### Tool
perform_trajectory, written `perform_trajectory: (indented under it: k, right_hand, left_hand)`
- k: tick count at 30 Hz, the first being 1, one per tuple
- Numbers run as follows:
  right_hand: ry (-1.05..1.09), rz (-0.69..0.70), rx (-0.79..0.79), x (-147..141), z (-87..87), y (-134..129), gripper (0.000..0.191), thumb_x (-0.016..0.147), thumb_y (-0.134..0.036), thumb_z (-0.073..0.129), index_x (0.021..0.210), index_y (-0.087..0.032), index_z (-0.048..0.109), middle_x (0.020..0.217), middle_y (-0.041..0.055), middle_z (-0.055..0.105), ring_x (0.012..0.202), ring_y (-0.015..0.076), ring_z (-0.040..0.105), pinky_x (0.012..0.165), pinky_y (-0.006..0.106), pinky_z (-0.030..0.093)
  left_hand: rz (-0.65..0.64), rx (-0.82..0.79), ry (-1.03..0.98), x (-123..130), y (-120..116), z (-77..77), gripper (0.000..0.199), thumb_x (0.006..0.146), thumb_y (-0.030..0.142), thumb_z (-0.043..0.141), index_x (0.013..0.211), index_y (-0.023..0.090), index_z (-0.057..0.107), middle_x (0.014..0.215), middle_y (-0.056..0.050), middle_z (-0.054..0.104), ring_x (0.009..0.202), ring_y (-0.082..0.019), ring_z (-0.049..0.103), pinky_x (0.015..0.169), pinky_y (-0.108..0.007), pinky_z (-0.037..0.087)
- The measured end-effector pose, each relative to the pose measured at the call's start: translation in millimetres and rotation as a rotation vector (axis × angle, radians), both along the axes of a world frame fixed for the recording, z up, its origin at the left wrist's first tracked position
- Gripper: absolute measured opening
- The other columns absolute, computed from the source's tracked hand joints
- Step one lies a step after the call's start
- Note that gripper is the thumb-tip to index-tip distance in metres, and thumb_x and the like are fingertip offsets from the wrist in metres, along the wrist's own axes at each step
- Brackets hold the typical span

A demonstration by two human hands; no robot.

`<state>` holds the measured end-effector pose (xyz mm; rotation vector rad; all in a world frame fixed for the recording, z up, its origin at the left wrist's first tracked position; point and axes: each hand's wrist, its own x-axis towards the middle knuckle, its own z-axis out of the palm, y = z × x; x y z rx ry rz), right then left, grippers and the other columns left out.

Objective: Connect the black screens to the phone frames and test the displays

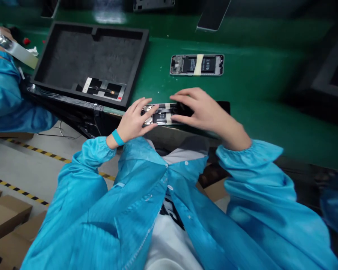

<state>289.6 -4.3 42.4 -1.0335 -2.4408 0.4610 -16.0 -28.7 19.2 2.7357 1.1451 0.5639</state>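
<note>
An opened phone lies at the near edge of the green bench, its inside parts and a pale tape strip facing up. My left hand grips its left end, with the thumb on the near edge and a finger across the top. Over the phone's right end, my right hand is curved with thumb and fingers at both edges of a dark flat panel. The palm hides most of that panel. A dark corner shows behind the wrist; whether it belongs to the same piece, I cannot tell.
Beyond my hands lies another opened phone with tape across it. A black foam tray at the left holds a screen part. Another person's blue sleeve is at far left. Cardboard boxes stand on the floor.
</note>
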Motion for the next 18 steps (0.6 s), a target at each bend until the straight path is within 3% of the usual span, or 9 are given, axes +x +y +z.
perform_trajectory:
  k: [2,6,9,12,15,18]
  right_hand:
    - [-0.025,-0.014,-0.016,24.6,-3.2,0.5,0.088,0.094,-0.078,0.065,0.161,-0.021,0.058,0.153,0.0199,0.06,0.141,0.0434,0.056,0.119,0.061,0.045]
    - [-0.097,-0.016,-0.086,59.3,-9.9,-3.5,0.097,0.09,-0.085,0.063,0.162,-0.019,0.056,0.151,0.0203,0.063,0.139,0.0452,0.058,0.117,0.063,0.046]
    - [-0.101,-0.041,-0.113,64.1,-12.1,-11.3,0.091,0.095,-0.081,0.06,0.158,-0.015,0.06,0.148,0.0224,0.065,0.138,0.044,0.06,0.115,0.063,0.048]
    - [-0.064,-0.074,-0.108,62.4,-14.2,-19.2,0.098,0.093,-0.084,0.06,0.159,-0.012,0.057,0.151,0.0246,0.062,0.14,0.0443,0.058,0.118,0.064,0.046]
    - [-0.029,-0.149,-0.068,64.4,-17.2,-29.7,0.106,0.088,-0.087,0.064,0.166,-0.017,0.049,0.16,0.0235,0.054,0.148,0.0444,0.051,0.124,0.064,0.04]
    - [-0.014,-0.313,0.026,64.7,-21.4,-46.9,0.098,0.094,-0.083,0.062,0.168,-0.021,0.046,0.163,0.021,0.051,0.153,0.0424,0.045,0.128,0.062,0.036]
  left_hand:
    - [-0.036,-0.092,-0.022,8.5,5.7,-1.4,0.083,0.099,0.061,0.067,0.166,0.016,0.045,0.165,-0.023,0.047,0.156,-0.042,0.043,0.129,-0.061,0.037]
    - [-0.112,-0.246,0.0,21.5,20.8,4.6,0.091,0.091,0.042,0.073,0.171,0.017,0.037,0.151,-0.02,0.058,0.141,-0.037,0.056,0.122,-0.054,0.047]
    - [-0.102,-0.244,-0.01,23.5,25.9,9.8,0.09,0.085,0.035,0.076,0.166,0.017,0.043,0.147,-0.019,0.061,0.136,-0.037,0.058,0.119,-0.053,0.049]
    - [-0.123,-0.243,-0.016,21.5,27.4,10.9,0.089,0.085,0.034,0.077,0.166,0.018,0.043,0.147,-0.019,0.06,0.136,-0.037,0.058,0.119,-0.054,0.049]
    - [-0.146,-0.248,-0.032,19.8,29.4,9.2,0.1,0.087,0.041,0.081,0.172,0.018,0.032,0.154,-0.02,0.055,0.142,-0.038,0.055,0.125,-0.057,0.043]
    - [-0.141,-0.267,-0.024,20.0,30.4,7.0,0.102,0.09,0.053,0.079,0.172,0.019,0.03,0.162,-0.02,0.05,0.151,-0.039,0.049,0.133,-0.062,0.031]
